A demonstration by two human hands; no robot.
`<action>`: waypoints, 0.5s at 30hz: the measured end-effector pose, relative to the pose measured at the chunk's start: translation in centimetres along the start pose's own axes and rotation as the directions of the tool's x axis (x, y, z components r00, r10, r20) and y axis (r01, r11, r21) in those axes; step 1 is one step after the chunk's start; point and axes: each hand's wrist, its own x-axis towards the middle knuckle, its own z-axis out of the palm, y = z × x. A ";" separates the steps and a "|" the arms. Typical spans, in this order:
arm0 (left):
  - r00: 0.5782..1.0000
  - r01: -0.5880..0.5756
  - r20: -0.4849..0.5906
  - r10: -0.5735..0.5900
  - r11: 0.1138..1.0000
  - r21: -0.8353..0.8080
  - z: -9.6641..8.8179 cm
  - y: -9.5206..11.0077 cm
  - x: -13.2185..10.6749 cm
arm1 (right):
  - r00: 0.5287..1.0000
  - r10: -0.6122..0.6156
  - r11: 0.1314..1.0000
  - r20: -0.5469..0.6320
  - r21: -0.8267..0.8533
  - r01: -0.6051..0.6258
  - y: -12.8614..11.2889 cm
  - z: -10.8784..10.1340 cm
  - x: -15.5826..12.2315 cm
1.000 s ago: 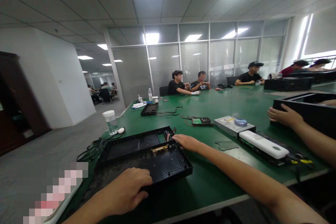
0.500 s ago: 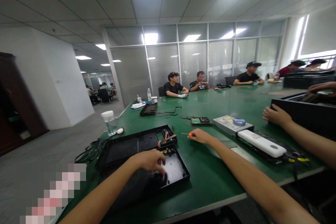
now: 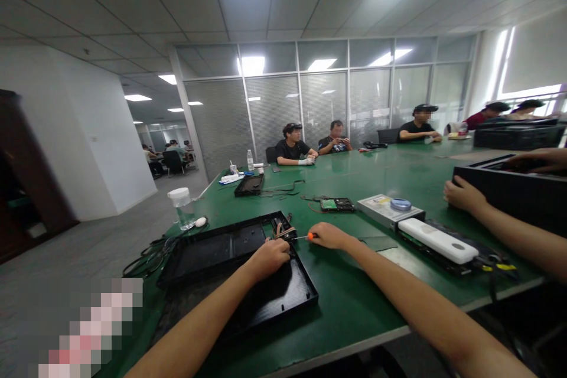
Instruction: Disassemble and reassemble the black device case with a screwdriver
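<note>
In the head view, my right hand [image 3: 330, 236] is closed round the orange handle of a screwdriver [image 3: 311, 236]. Its thin shaft points left at a bundle of ribbon wires [image 3: 281, 230] on an opened black plastic casing. My left hand [image 3: 271, 257] reaches over the near half of the casing [image 3: 292, 292], fingers curled together by its inner edge, just below the wires. What those fingers pinch, if anything, is hidden. The far half of the casing [image 3: 212, 248] lies flat behind it, hinged or resting alongside; the join cannot be made out.
Right of my hands lie a silver drive box [image 3: 385, 211], a white handset-like device [image 3: 436, 241] and a circuit-board drive [image 3: 337, 204]. A lidded clear jar [image 3: 182, 209] and black cables [image 3: 148, 257] are at left. A co-worker's hands hold a black case [image 3: 509, 189] at right.
My left hand has moved up and away from the casing's middle to its inner edge, its fingers closing. My right hand has shifted slightly left, bringing the screwdriver tip to the wires.
</note>
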 end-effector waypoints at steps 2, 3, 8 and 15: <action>0.999 0.039 -0.002 -0.039 0.999 -0.021 -0.1 0.1 0.0 | 1.000 0.004 1.000 -0.012 -0.003 -0.004 -0.1 -0.1 0.0; 0.999 0.046 -0.004 -0.047 0.998 -0.033 -0.1 0.2 0.0 | 1.000 0.006 1.000 -0.017 -0.001 -0.006 -0.1 -0.2 0.0; 0.995 0.091 -0.031 -0.095 0.989 -0.116 -0.1 0.3 -0.2 | 1.000 0.024 1.000 -0.018 0.010 -0.024 -0.3 -0.6 -0.1; 0.952 0.243 -0.118 -0.283 0.931 -0.273 0.4 0.1 0.1 | 1.000 0.011 1.000 -0.020 -0.027 -0.012 -0.4 -0.9 0.0</action>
